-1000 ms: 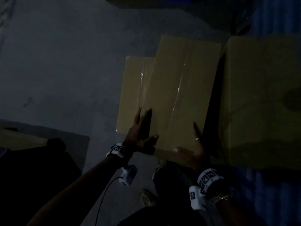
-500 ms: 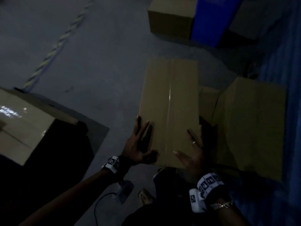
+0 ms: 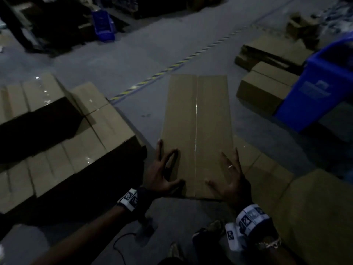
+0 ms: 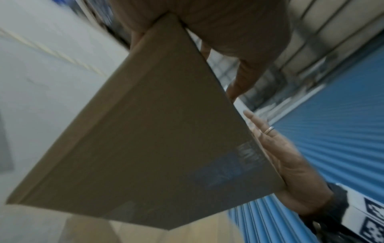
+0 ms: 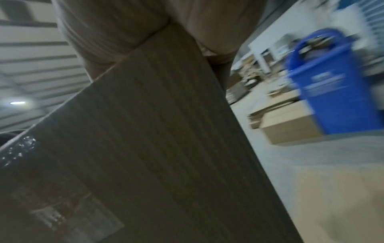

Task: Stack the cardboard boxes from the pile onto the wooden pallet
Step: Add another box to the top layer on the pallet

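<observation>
A long taped cardboard box (image 3: 196,131) is carried flat above the floor between my two hands. My left hand (image 3: 162,175) presses its near left side, fingers straight and spread, thumb on top. On the near right side, my right hand (image 3: 233,180) presses the same way; a ring shows on one finger. The left wrist view shows the box's underside (image 4: 145,139) and the right hand (image 4: 276,148) flat against its edge. Several taped boxes (image 3: 86,146) lie stacked in rows at the left; what is under them is hidden. The pile (image 3: 315,217) is at my lower right.
A blue bin (image 3: 321,88) stands at the right with a cardboard box (image 3: 263,88) beside it on the floor. A yellow-and-black floor stripe (image 3: 172,67) runs diagonally ahead. A blue crate (image 3: 103,25) sits by dark shelving at the back. Grey floor lies under the carried box.
The box has come up off the pile and swung left with me. The stacked boxes at the left have come into view. Both hands keep the same hold on its sides.
</observation>
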The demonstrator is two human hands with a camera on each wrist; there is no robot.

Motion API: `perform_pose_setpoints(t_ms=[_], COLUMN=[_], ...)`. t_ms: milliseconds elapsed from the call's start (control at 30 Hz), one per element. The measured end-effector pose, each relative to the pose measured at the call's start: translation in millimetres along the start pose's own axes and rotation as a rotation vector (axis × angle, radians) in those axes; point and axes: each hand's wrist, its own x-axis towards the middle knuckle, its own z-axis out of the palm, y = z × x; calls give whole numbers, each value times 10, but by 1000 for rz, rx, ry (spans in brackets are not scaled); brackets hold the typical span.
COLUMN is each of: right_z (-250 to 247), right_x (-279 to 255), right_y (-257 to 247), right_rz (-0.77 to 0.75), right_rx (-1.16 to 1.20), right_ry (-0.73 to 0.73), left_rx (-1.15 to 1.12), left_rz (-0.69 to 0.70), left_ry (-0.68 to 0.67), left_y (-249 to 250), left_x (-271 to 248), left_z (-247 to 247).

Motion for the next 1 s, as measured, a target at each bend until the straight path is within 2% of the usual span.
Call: perform_pose_setpoints(t_ms=[200, 433, 567, 767, 1000], right_z=[248, 606, 866, 1277, 1613], right_x=[316, 876, 1397, 2414, 3412], right_y=[-759, -1229, -1261, -1199, -1227], right_rz=[-130, -226, -288, -342, -388], right_rx=[13, -20, -32, 29, 61], right_ry=[-104, -237, -289, -384, -497], left_rx=[24, 23, 49, 89, 144], left_rz=[-114, -241, -303, -393, -522], left_ry=[127, 259, 309, 360, 362], left_y=[-165, -476, -681, -1012, -1251], left_x=[-269, -305, -34, 637, 1322], left_z=[-785, -1198, -1336, -1477, -1662])
